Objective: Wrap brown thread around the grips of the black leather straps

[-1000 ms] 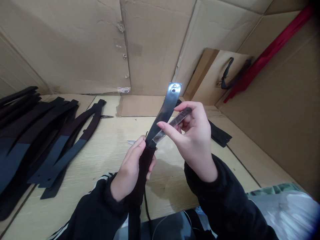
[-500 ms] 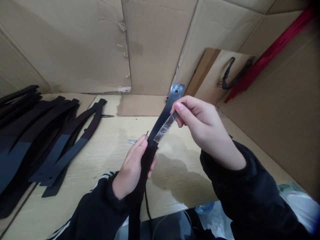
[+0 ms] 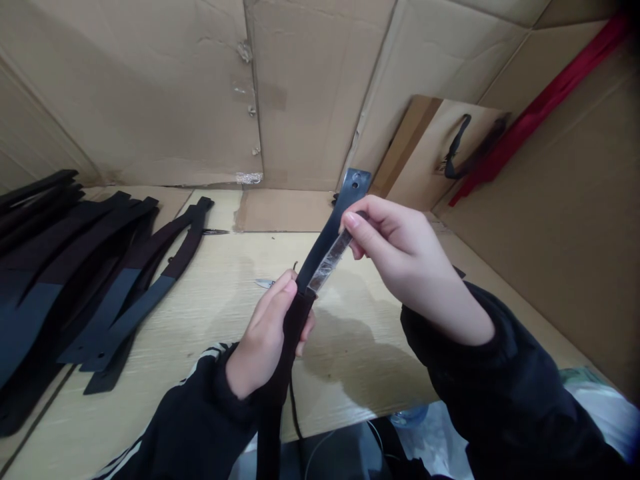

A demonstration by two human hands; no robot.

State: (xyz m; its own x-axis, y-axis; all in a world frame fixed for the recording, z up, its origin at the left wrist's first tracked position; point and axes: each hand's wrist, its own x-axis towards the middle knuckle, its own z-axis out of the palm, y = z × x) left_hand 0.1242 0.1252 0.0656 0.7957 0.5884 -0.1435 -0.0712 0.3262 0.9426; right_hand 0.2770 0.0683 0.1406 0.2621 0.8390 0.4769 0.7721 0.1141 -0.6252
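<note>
My left hand point(image 3: 263, 333) is wrapped round a long dark strap point(image 3: 327, 233), near the edge of its dark fabric sleeve point(image 3: 297, 320). The strap's bare upper part is smooth and has a hole near its tip. Between thumb and fingers, my right hand point(image 3: 400, 247) pinches the top of a narrow flat strip point(image 3: 330, 261) with shiny clear wrapping. This strip lies alongside the strap, and its lower end meets the sleeve's opening beside my left fingers. Whether it reaches inside is hidden.
Several dark straps point(image 3: 145, 293) lie piled on the table point(image 3: 210, 347) at the left. A small pointed metal tool point(image 3: 263, 283) lies behind my left hand. Cardboard walls point(image 3: 320, 87) stand behind and at the right, where a red strip point(image 3: 545, 107) hangs.
My right hand has moved slightly down and left with the strip, whose lower end is now a little closer to the sleeve. My left hand has barely moved.
</note>
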